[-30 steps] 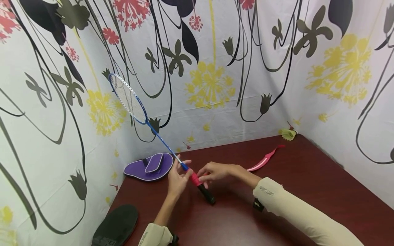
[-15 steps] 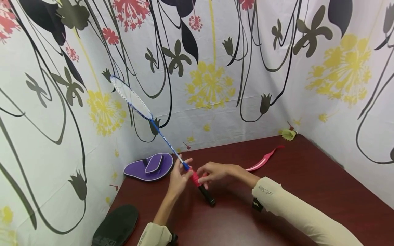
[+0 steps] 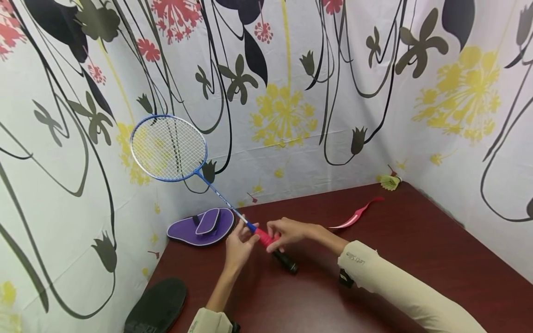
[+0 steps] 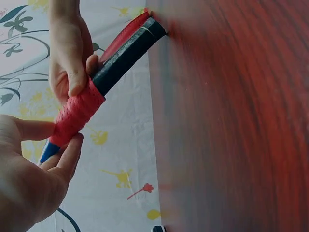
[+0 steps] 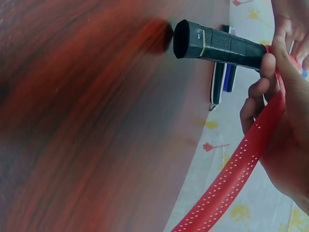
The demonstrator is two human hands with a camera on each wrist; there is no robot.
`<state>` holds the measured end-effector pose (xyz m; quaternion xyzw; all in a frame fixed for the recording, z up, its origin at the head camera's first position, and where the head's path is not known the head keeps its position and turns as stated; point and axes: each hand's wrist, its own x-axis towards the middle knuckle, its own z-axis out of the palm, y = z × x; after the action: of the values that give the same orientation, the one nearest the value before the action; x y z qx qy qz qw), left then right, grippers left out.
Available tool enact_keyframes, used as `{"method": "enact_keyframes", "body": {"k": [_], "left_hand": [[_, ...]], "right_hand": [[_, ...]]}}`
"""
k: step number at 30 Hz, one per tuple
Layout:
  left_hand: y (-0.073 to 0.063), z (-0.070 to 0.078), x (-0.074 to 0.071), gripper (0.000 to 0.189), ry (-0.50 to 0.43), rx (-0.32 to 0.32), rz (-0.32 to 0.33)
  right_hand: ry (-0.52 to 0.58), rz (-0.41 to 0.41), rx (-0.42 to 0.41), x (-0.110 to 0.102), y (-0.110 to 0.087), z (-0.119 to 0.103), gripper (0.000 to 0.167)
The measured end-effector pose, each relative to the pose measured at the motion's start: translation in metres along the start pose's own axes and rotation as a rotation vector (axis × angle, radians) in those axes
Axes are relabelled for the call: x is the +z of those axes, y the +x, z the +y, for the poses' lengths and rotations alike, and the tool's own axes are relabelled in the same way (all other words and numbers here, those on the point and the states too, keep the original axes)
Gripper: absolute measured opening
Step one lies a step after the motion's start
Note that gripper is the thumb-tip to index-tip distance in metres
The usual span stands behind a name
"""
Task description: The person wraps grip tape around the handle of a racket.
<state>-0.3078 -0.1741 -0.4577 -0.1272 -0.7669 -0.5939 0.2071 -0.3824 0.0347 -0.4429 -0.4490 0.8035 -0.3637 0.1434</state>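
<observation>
A blue and white badminton racket (image 3: pixel 168 148) slants up to the left above the table, its strings facing the head camera. My left hand (image 3: pixel 239 249) pinches the top of its handle, where red perforated grip tape (image 4: pixel 77 113) is wound in overlapping turns. My right hand (image 3: pixel 293 231) holds the tape between thumb and fingers, right at the lower edge of the winding. Below that, the handle (image 5: pixel 227 47) is bare black down to its butt. From my right hand the loose tape strip (image 5: pixel 234 169) trails away, and in the head view its tail passes behind my forearm.
A purple paddle-shaped case (image 3: pixel 218 231) lies at the table's back left. Near the left edge rests a dark rounded flat object (image 3: pixel 158 300). A yellow shuttlecock (image 3: pixel 390 182) sits in the back right corner. Flower-patterned cloth (image 3: pixel 333 115) encloses the brown table (image 3: pixel 316 296).
The racket has rolled about its shaft, so its head, nearly edge-on before, now shows its full face. The handle's butt has shifted slightly right, and my right hand has turned over the handle.
</observation>
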Motion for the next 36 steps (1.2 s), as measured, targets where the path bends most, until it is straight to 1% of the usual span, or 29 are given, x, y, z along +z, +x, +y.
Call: {"method": "enact_keyframes", "body": {"k": [5, 8, 11, 13, 16, 18, 22, 27, 31, 36], "left_hand": [[0.0, -0.003, 0.01, 0.086, 0.019, -0.003, 0.02], [0.0, -0.003, 0.013, 0.089, 0.014, -0.001, 0.027], [0.001, -0.004, 0.013, 0.089, -0.018, 0.002, 0.027], [0.002, -0.005, 0.012, 0.089, -0.043, 0.002, 0.022], [0.004, -0.007, 0.01, 0.089, -0.07, -0.002, 0.002], [0.005, -0.007, 0.009, 0.089, -0.086, -0.003, -0.021], [0.006, -0.005, 0.008, 0.089, -0.108, -0.002, -0.063], [0.005, 0.0, 0.006, 0.088, -0.121, -0.014, -0.076], [0.004, 0.001, 0.004, 0.088, -0.118, -0.026, -0.087], [0.004, 0.001, 0.001, 0.087, -0.131, -0.038, -0.119]], "right_hand": [[-0.035, 0.055, -0.016, 0.009, 0.004, -0.002, 0.042], [-0.035, 0.057, -0.015, 0.011, 0.004, -0.002, 0.042], [0.004, 0.015, -0.025, 0.008, 0.001, -0.003, 0.036], [0.037, -0.024, -0.031, 0.003, -0.003, -0.003, 0.026], [0.052, -0.073, -0.034, -0.005, -0.011, -0.003, 0.012], [0.041, -0.083, -0.041, -0.009, -0.014, -0.001, 0.009], [0.01, -0.071, -0.074, -0.01, -0.016, 0.001, 0.011], [-0.014, -0.046, -0.092, -0.008, -0.014, 0.002, 0.012], [-0.015, -0.035, -0.102, -0.006, -0.013, 0.002, 0.016], [0.005, -0.01, -0.105, -0.002, -0.009, 0.006, 0.023]]}}
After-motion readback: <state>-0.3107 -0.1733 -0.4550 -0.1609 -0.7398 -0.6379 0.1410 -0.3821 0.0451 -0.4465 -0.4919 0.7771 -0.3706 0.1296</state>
